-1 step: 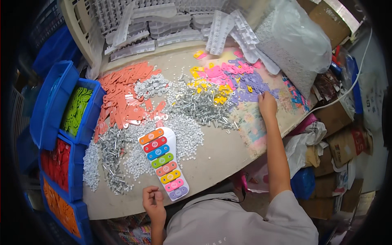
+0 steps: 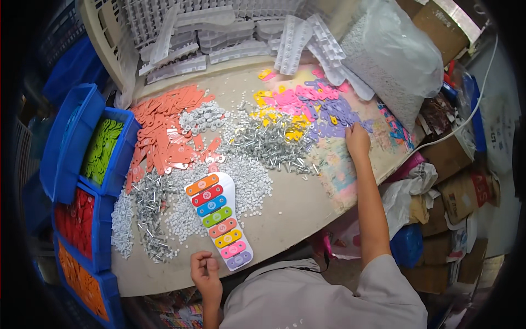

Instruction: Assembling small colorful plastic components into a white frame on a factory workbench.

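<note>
Right hand [image 2: 358, 141] stretched far right, fingers curled down on purple strips [image 2: 337, 125]; grip unclear. Left hand [image 2: 206, 272] loosely fisted, seemingly empty, just near of toy xylophone [image 2: 219, 218], long axis near-far.

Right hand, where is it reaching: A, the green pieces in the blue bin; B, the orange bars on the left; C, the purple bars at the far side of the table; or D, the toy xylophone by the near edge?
C: the right hand is stretched out onto the purple bars, well away from the xylophone, which lies by the left hand.
</note>
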`<state>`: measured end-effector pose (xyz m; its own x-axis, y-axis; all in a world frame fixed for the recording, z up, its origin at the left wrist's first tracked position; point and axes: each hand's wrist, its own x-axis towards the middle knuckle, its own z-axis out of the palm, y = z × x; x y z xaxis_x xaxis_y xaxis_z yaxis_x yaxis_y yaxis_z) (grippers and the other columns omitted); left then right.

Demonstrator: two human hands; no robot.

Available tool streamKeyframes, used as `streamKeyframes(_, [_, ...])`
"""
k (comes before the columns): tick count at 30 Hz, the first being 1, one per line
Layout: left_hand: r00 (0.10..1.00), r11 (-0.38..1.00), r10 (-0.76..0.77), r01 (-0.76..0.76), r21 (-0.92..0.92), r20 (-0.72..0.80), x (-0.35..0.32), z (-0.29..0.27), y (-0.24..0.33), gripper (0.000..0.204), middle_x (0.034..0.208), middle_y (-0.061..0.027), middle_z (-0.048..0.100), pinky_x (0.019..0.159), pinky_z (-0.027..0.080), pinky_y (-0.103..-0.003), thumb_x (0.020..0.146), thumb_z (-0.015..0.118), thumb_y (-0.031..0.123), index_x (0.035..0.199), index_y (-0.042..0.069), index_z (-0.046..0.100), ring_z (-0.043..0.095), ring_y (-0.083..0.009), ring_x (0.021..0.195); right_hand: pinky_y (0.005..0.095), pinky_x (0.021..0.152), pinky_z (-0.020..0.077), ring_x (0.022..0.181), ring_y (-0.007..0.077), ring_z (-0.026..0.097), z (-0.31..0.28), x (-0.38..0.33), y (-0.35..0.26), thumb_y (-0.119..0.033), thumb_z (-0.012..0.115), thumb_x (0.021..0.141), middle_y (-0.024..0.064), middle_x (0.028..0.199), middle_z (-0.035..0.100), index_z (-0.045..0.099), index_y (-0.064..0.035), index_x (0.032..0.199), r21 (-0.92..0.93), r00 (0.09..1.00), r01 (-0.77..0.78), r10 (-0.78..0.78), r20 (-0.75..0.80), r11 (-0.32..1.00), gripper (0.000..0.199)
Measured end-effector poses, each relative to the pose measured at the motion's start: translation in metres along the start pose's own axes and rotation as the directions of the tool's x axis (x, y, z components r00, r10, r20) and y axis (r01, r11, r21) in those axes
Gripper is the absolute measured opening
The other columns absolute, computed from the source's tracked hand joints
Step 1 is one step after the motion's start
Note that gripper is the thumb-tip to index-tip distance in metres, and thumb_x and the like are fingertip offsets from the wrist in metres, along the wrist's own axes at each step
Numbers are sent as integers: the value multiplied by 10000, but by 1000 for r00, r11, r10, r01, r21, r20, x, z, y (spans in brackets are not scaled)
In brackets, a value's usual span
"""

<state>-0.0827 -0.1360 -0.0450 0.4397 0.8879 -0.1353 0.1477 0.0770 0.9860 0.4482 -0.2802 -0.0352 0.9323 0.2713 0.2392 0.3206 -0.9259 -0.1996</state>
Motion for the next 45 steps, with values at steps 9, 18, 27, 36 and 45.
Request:
streamKeyframes(9, [990,998,56,-59,-17,-132,0,-7,12,135,836,-5,574,681,450,-214,1023,592,125,1075,2,572,539,-67,729,538,695,506,797,419,680,-17,-52,-60,-262,556,1019,204,850,694,572,-23,1030,177,976,175,-148,-157,969,240])
streamKeyframes(18, [940,951,299,-308,32,167,-2,18,62,206,981,-55,689,778,529,-284,917,743,66,1105,-7,696,638,-123,847,425,500,442,593,316,596,-100,-277,-175,-35,779,772,119,700,576,621,-48,888,711,233,702,-957,-172,43,196])
streamKeyframes(27, [1000,999,11,-12,-49,-11,51,-101,89,79,902,-19,688,776,523,-263,942,713,94,994,36,699,634,-93,873,357,547,432,591,236,583,-93,-256,-172,1,678,861,99,729,615,655,-13,938,745,540,613,-827,-154,261,82])
streamKeyframes(36, [675,792,143,-516,-325,-724,187,-314,147,304,972,-99,684,758,519,-281,1003,616,202,1203,-23,579,624,-165,862,275,551,376,592,95,483,-60,-242,-150,-62,563,1004,40,703,549,620,15,931,761,812,390,-583,-18,519,120])
streamKeyframes(45, [859,713,459,-206,670,-225,100,-155,86,76,825,-51,684,612,457,-279,930,688,94,904,22,690,622,-137,748,264,532,350,579,58,426,-41,-239,-115,-97,566,1021,2,671,525,623,-3,929,711,894,257,-441,83,654,143])
